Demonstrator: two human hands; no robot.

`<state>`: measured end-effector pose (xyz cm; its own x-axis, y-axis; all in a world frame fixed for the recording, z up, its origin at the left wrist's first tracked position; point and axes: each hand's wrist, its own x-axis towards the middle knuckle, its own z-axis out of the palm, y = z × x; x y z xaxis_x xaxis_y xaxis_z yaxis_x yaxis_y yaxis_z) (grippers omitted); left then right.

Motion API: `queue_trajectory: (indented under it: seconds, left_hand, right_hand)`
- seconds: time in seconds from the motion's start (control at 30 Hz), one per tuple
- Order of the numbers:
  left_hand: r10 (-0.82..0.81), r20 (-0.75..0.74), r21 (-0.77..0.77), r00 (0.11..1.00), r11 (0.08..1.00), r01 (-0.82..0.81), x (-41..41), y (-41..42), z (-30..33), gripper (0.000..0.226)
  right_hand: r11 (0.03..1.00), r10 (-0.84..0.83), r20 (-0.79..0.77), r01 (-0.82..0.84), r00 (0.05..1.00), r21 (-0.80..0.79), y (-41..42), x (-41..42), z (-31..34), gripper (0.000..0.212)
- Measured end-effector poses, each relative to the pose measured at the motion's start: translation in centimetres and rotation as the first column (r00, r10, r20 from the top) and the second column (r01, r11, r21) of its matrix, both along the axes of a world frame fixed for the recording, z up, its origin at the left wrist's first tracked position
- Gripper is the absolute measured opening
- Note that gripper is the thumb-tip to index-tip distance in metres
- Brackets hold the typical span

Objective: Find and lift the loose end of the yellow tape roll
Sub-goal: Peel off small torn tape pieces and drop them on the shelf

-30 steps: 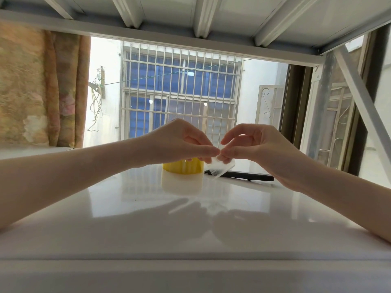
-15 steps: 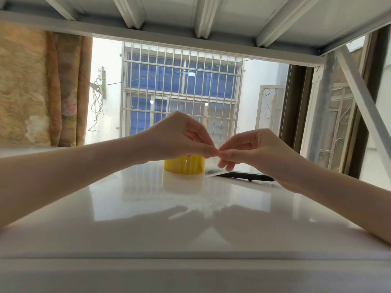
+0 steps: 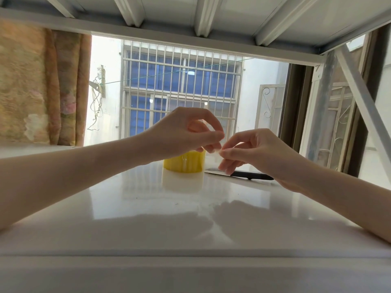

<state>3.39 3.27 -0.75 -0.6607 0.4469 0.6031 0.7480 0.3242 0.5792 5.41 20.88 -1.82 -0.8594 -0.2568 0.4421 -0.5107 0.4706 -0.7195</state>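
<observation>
The yellow tape roll point(image 3: 183, 164) stands on the white table point(image 3: 148, 208), far from me, and my left hand point(image 3: 186, 132) hides its top. My left hand hovers just above the roll with thumb and fingers pinched together. My right hand point(image 3: 256, 152) is to the right of the roll, thumb and forefinger pinched. A small clear strip of tape point(image 3: 216, 150) shows between the fingertips of both hands. Whether the strip is still joined to the roll cannot be told.
A black-handled cutter point(image 3: 251, 176) lies on the table to the right of the roll, behind my right hand. A white frame with beams point(image 3: 201, 24) spans overhead. A barred window and a curtain point(image 3: 42, 87) are behind the table.
My left hand has risen and tilted up above the roll. The right hand stayed at about the same height, fingertips still meeting the left. The clear strip that hung down earlier now shows much less.
</observation>
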Motion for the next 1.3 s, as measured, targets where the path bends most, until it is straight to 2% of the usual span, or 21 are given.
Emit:
queue_trajectory:
  seconds: [0.1,0.4,1.07,1.3]
  left_hand:
    - [-0.017,0.086,0.035,0.996,0.999,0.014,-0.41,-0.25,0.09,0.013]
    - [0.05,0.113,-0.158,0.992,0.987,-0.032,-0.74,-0.28,-0.3,0.008]
    - [0.038,0.145,-0.175,0.989,0.984,-0.012,-0.66,-0.53,-0.12,0.008]
    - [-0.012,0.238,-0.112,0.971,0.993,0.04,-0.71,-0.4,0.06,0.011]
  right_hand:
    - [1.0,0.004,-0.015,-0.004,1.0,-0.012,0.03,-0.02,-0.04,0.012]
    - [0.999,0.03,-0.034,-0.031,0.999,-0.028,-0.05,0.03,0.06,0.01]
    - [1.0,0.012,0.023,-0.012,1.0,-0.007,-0.11,0.01,-0.02,0.006]
    - [0.998,0.027,-0.009,-0.028,1.0,-0.052,0.1,-0.08,0.1,0.008]
